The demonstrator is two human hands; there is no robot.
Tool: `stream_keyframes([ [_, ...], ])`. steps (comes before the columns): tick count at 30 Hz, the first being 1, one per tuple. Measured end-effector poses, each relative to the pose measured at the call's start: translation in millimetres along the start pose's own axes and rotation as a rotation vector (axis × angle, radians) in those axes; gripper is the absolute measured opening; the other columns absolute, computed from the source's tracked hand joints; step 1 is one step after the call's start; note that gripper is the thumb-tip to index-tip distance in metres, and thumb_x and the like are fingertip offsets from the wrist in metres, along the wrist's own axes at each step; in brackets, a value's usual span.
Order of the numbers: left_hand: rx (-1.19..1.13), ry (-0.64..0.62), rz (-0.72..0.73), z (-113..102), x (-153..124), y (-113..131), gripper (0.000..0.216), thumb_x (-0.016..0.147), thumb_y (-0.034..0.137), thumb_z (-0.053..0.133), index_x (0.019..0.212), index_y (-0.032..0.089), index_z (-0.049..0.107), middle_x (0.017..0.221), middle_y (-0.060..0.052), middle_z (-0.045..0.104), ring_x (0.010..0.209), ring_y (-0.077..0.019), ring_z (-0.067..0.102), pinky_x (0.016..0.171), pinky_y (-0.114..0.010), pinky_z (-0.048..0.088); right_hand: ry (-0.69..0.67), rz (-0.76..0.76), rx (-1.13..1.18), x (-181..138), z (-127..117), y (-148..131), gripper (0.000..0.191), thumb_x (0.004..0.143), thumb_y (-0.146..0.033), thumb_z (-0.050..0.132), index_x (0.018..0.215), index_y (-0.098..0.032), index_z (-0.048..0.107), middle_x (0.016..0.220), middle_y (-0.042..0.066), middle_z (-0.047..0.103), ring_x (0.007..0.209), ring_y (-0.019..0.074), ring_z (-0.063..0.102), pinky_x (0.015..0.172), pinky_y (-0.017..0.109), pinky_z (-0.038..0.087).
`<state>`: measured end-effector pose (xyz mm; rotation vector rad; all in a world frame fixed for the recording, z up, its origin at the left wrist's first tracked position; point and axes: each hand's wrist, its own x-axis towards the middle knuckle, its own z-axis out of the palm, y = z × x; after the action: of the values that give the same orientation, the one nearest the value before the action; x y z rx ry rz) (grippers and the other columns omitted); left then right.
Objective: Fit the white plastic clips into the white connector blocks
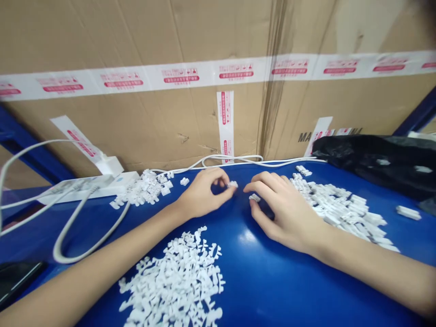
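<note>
My left hand (207, 190) is closed in a pinch, with a small white plastic piece (232, 184) at the tips of thumb and forefinger. Facing it, my right hand (282, 209) is loosely curled, thumb and fingers apart. Another small white piece (254, 197) shows in the gap beside the right thumb tip; it does not look firmly gripped. Below my left wrist lies a large heap of small, irregular white plastic parts (177, 281). Longer white blocks are piled (340, 209) beyond my right hand and forearm, which cover part of them.
A white power strip (78, 186) with plugs and looping cables (64, 245) is at left, beside a smaller heap of white pieces (145, 188). A black plastic bag (374, 156) lies back right. A big cardboard box (136, 122) walls off the back of the blue table (272, 290).
</note>
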<state>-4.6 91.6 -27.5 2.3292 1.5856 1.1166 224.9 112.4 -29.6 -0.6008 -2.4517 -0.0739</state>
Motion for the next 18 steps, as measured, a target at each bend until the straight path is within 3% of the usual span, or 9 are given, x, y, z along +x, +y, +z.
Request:
stream_keyframes([
  [2,0.163,0.181,-0.065,-7.0,-4.2,-1.0,0.009,0.089,0.028,0.063,0.086,0.019,0.062,0.084,-0.001,0.065,0.082,-0.0185,0.058,0.081,-0.036,0.042,0.011,0.064,-0.103,0.0,-0.1,-1.3,0.022,0.098,-0.021,0.047,0.112,-0.017,0.063,0.115,0.013,0.064,0.102,0.0286,0.058,0.084,0.044,0.039],
  [4,0.347,0.263,-0.119,-18.1,-10.8,-3.1,0.008,0.089,0.028,0.062,0.087,0.021,0.063,0.088,-0.002,0.068,0.089,-0.0219,0.060,0.086,-0.040,0.038,0.010,0.131,-0.169,-0.4,-0.1,-2.5,0.025,0.098,-0.025,0.047,0.112,-0.016,0.066,0.116,0.014,0.064,0.107,0.0309,0.058,0.086,0.045,0.038],
  [7,0.551,0.290,-0.191,-37.9,-25.0,-7.4,0.017,0.093,0.035,0.059,0.084,0.022,0.063,0.095,-0.003,0.071,0.099,-0.0269,0.060,0.089,-0.044,0.035,-0.032,0.191,-0.229,-1.4,-1.0,-4.7,0.031,0.101,-0.031,0.045,0.104,-0.015,0.072,0.106,0.014,0.067,0.102,0.0312,0.059,0.084,0.044,0.035],
  [12,0.646,0.294,-0.299,-65.1,-51.5,-17.5,0.022,0.095,0.040,0.056,0.086,0.022,0.063,0.100,-0.005,0.072,0.102,-0.0288,0.060,0.090,-0.046,0.033,-0.036,0.191,-0.215,-2.1,-3.0,-6.8,0.032,0.101,-0.029,0.047,0.097,-0.015,0.075,0.095,0.011,0.069,0.094,0.0291,0.061,0.081,0.043,0.033],
  [18,0.789,0.253,-0.292,-71.2,-67.7,-26.1,0.026,0.095,0.043,0.052,0.085,0.023,0.063,0.102,-0.009,0.071,0.102,-0.0319,0.058,0.090,-0.050,0.033,-0.011,0.131,-0.151,-3.2,-2.1,-1.6,0.023,0.100,-0.022,0.052,0.105,-0.016,0.074,0.098,0.011,0.074,0.095,0.0284,0.064,0.081,0.043,0.035],
])
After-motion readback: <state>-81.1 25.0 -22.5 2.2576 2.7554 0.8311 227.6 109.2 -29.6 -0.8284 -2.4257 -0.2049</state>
